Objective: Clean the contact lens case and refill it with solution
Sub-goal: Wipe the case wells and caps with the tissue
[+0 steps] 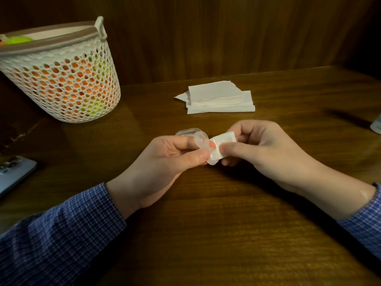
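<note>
A clear plastic contact lens case (203, 144) is held just above the wooden table (206, 223) at the centre of the view. My left hand (165, 162) grips it between thumb and fingers, with one round lid flipped open. My right hand (261, 149) pinches a small folded white tissue (223, 141) and holds it against the open side of the case. A further clear part of the case (184, 133) shows behind my left fingers. Whether there is liquid in the wells is hidden.
A stack of white tissues (218, 98) lies further back. A white perforated basket (61, 79) with orange and green contents stands at the back left. A phone (14, 172) lies at the left edge. A white object (376, 124) peeks in at the right edge.
</note>
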